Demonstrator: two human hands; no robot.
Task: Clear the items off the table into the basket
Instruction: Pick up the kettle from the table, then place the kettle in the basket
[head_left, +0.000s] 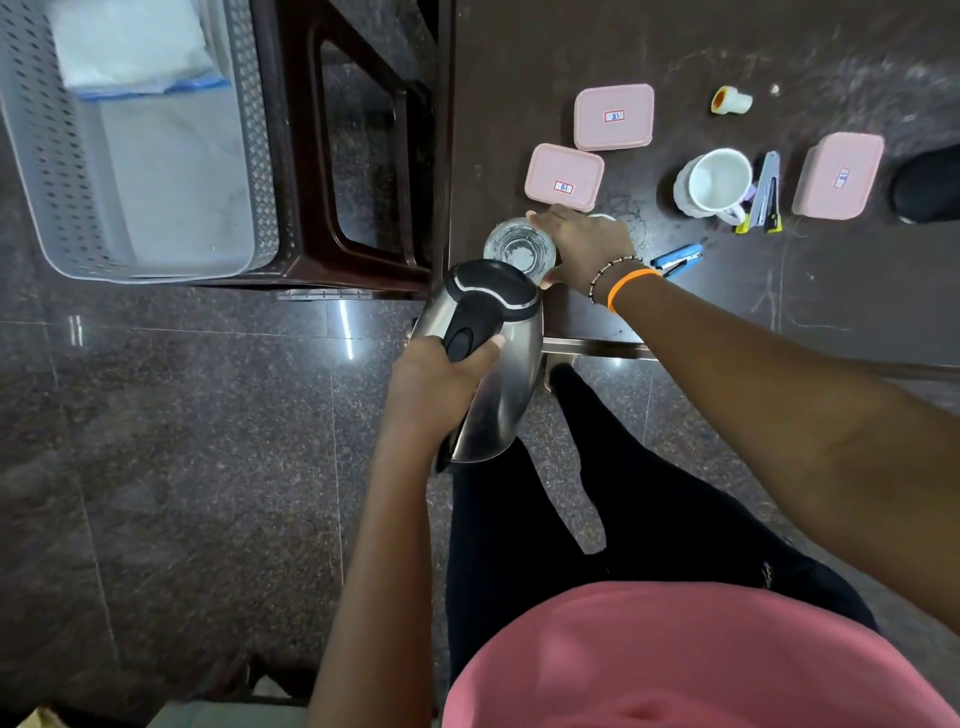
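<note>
Kettle (485, 358): steel body, black lid and handle, held off the table edge over the floor; left hand (441, 382) wraps the handle, fingers curled round it, thumb along the top.

Glass (519, 249): clear, upright at the table's near-left corner, just beyond the kettle lid; right hand (584, 244) curves round its side, fingers and thumb clasping it (bead and orange bands on the wrist).

Table (727, 47): dark top, carrying the rest.
- Three pink lidded boxes: one (564, 174) just beyond the right hand, one (614, 117) farther back, one (837, 175) to the right.
- White mug (714, 182), upright, between the boxes.
- Grey stapler (764, 195), just beside the mug's handle.
- Blue stapler (678, 258), near the right wrist.
- Small white fitting (731, 100), lying on its side at the back.

Basket (31, 156): white, perforated walls, on a dark brown stand (363, 130) left of the table, well apart from the kettle; white sheets lie inside.
</note>
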